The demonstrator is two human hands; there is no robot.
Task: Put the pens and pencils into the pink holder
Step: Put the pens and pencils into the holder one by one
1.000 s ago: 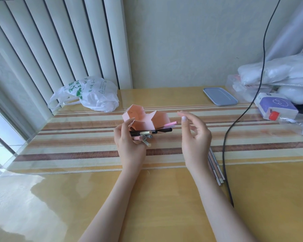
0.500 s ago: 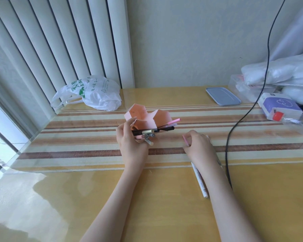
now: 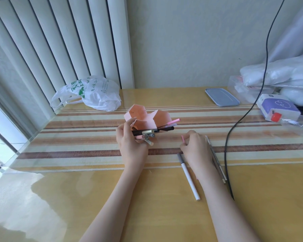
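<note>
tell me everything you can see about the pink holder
The pink holder looks like thin card or plastic, made of joined hexagonal cells with open mouths tilted toward the camera. It sits on the striped mat at mid-table. The left hand grips its near left side. Several pens poke out of its lower cells: black, gold, grey and pink barrels. The far cells look empty.
</note>
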